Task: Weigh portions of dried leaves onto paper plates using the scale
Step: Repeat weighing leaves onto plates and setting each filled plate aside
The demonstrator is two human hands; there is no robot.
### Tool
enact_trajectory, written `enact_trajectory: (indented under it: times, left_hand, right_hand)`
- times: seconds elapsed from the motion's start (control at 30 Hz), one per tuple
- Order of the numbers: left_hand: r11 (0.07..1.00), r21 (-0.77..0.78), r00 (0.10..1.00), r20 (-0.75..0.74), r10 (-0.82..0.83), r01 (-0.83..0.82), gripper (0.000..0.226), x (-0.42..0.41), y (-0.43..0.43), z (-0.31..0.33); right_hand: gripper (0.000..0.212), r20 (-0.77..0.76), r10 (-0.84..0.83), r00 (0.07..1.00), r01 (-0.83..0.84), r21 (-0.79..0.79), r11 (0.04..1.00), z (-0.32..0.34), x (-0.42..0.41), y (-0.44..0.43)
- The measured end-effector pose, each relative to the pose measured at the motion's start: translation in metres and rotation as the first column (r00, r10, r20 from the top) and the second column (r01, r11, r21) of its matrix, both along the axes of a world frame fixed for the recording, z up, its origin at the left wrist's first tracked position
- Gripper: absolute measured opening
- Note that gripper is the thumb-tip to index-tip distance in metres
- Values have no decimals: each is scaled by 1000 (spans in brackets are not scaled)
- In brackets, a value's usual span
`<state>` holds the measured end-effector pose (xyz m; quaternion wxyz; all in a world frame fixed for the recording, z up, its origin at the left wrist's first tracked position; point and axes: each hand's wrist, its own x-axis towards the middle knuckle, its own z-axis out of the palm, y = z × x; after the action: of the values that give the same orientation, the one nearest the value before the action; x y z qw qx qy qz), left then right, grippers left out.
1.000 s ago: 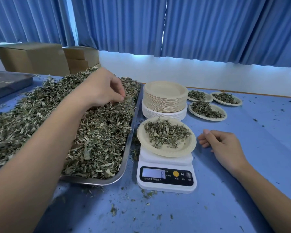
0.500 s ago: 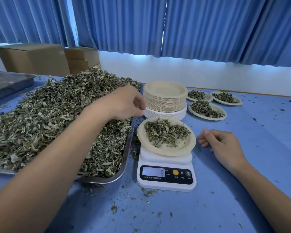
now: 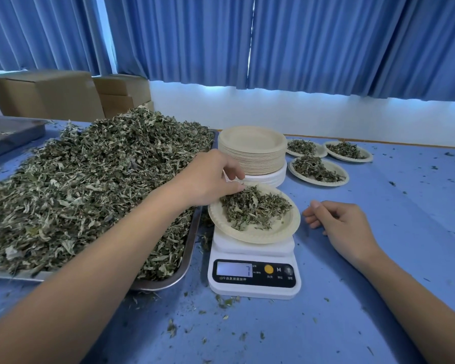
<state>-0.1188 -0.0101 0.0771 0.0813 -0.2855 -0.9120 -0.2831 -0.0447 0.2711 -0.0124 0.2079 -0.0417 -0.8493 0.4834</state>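
Centre frame, the paper plate (image 3: pixel 250 232) of dried leaves (image 3: pixel 255 206) sits on the scale (image 3: pixel 252 287); left hand (image 3: pixel 208 179) curls fingertips into leaves at its upper-left rim, grip unclear; right hand (image 3: pixel 344 224) rests loosely curled on open table (image 3: pixel 405 258) just right

Four filled plates (image 3: pixel 260 232) — one scale (image 3: pixel 254 278).

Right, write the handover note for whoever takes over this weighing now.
Left hand: fingertips in the leaves on the plate that sits on the scale; pinching any, cannot tell.
Right hand: loosely curled, empty, resting on the table right of the scale.
Scale reads 7; tray of leaves to its left, stack of empty plates behind it.
Done: three filled plates, back right.
Left: probably adjust this portion, move it aside, weigh the next.
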Motion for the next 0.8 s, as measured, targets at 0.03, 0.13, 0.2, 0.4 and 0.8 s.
enact_trajectory:
  times: [0.03,0.13,0.2,0.4,0.8]
  left_hand:
    - [999,-29,1000,-5,30,-31,19,-1,0,-1]
    - [968,-180,985,-16,173,-173,18,-3,-3,-6]
    - [934,-281,971,27,238,-221,24,-3,-3,-8]
    - [921,-319,957,111,269,-222,15,-1,4,-12]
    - [990,-130,944,315,95,-56,35,4,118,6]
  right_hand:
    - [33,1,-1,1000,1,-2,1000,0,0,0]
    - [34,5,-9,1000,9,-41,999,4,1,-3]
    - [32,15,4,1000,-2,-105,995,9,3,-7]
    - [9,77,139,987,-116,-251,961,22,14,-29]
    - [16,163,-258,952,289,-207,935,58,-2,67]
